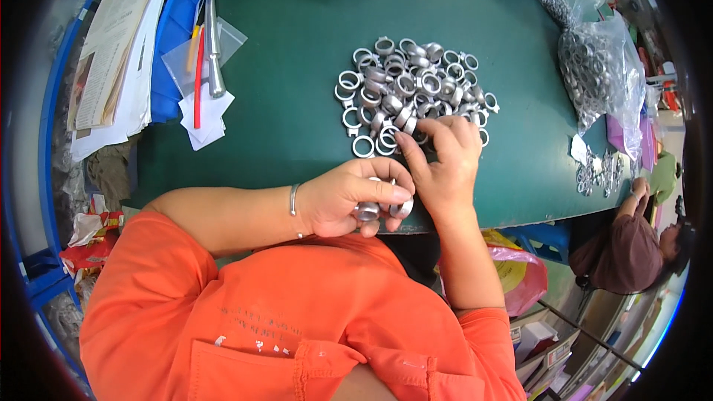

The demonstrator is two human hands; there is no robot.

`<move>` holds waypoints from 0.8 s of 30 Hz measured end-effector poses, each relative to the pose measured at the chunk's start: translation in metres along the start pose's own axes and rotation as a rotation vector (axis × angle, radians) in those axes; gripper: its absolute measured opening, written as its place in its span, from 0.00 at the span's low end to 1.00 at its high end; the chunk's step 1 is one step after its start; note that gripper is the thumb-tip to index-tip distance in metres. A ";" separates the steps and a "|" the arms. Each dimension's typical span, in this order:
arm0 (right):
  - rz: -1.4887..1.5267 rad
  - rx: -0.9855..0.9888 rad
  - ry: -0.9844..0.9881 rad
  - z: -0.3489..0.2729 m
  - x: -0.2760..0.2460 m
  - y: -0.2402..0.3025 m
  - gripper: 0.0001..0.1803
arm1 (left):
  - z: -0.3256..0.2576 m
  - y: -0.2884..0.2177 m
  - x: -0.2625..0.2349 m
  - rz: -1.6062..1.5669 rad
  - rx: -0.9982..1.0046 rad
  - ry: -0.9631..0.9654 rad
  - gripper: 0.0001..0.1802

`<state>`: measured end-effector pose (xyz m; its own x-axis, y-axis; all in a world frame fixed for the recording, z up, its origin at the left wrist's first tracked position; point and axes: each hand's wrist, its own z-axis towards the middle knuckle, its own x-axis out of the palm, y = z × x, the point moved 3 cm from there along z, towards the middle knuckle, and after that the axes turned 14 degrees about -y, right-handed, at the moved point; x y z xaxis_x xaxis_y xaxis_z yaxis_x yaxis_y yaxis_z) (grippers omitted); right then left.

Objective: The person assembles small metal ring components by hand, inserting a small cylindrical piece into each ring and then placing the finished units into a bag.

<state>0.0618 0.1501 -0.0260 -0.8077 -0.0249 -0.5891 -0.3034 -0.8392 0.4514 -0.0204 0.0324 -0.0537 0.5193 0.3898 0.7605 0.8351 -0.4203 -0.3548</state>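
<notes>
On the green table lies a heaped pile of small silver-grey metal rings (405, 85), several with a little tab on the outer side. My left hand (364, 197) is held palm up just off the near table edge, fingers curled around several metal rings (368, 211). At the near side of the pile, my right hand (449, 156) reaches in from above. Its thumb and forefinger close on a metal ring (408, 124) at the heap's edge, while the other fingers bend over the rings behind and partly hide them.
A blue bin (174, 37) with papers, a red pen (198, 96) and a metal rod (213, 52) is at the left. Bagged rings (594, 67) stand at the far right, near loose metal parts (594, 174). Another person (624, 252) sits beyond the right table end.
</notes>
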 end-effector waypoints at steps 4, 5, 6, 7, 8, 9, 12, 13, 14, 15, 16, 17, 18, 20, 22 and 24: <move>0.112 0.003 -0.037 -0.004 -0.006 0.000 0.07 | -0.002 -0.004 0.003 -0.040 0.023 -0.025 0.05; 0.222 0.098 -0.024 -0.006 -0.010 -0.001 0.07 | -0.002 -0.007 0.002 -0.003 0.055 -0.042 0.05; 0.326 0.197 -0.003 -0.010 -0.015 -0.001 0.06 | -0.003 -0.007 0.001 0.024 0.081 -0.056 0.05; 0.396 0.212 0.034 -0.012 -0.019 -0.001 0.07 | -0.003 -0.008 0.000 0.053 0.106 -0.070 0.05; 0.504 0.295 0.053 -0.016 -0.020 -0.003 0.07 | -0.003 -0.009 0.000 0.031 0.115 -0.065 0.05; 0.614 0.382 0.065 -0.021 -0.022 -0.004 0.07 | -0.003 -0.009 0.000 0.017 0.120 -0.062 0.05; 0.714 0.370 0.097 -0.028 -0.028 -0.004 0.08 | -0.003 -0.012 0.002 0.084 0.192 -0.068 0.08; 0.700 0.320 0.100 -0.028 -0.029 -0.002 0.08 | -0.003 -0.013 0.002 0.135 0.229 -0.099 0.08; 0.686 0.270 0.103 -0.029 -0.030 -0.001 0.08 | -0.002 -0.013 0.002 0.187 0.265 -0.130 0.08; 0.634 0.162 0.103 -0.028 -0.031 0.001 0.08 | -0.002 -0.013 0.003 0.278 0.328 -0.180 0.09; 0.593 0.109 0.106 -0.028 -0.032 0.002 0.09 | -0.003 -0.014 0.004 0.338 0.364 -0.186 0.09; 0.551 0.056 0.109 -0.028 -0.033 0.004 0.09 | -0.004 -0.015 0.005 0.399 0.400 -0.192 0.08; 0.510 0.002 0.113 -0.029 -0.034 0.005 0.09 | -0.005 -0.016 0.005 0.459 0.436 -0.197 0.08; 0.511 0.034 0.100 -0.030 -0.034 0.005 0.09 | -0.007 -0.015 0.007 0.477 0.471 -0.180 0.07; 0.550 0.101 0.101 -0.028 -0.035 0.007 0.10 | -0.009 -0.014 0.007 0.526 0.517 -0.154 0.06; 0.683 0.313 0.106 -0.033 -0.033 0.002 0.06 | -0.008 -0.013 0.008 0.534 0.600 -0.127 0.05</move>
<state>0.1046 0.1315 -0.0281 -0.8191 -0.5496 -0.1642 0.1050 -0.4251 0.8990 -0.0283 0.0342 -0.0382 0.8615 0.3663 0.3516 0.4051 -0.0787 -0.9109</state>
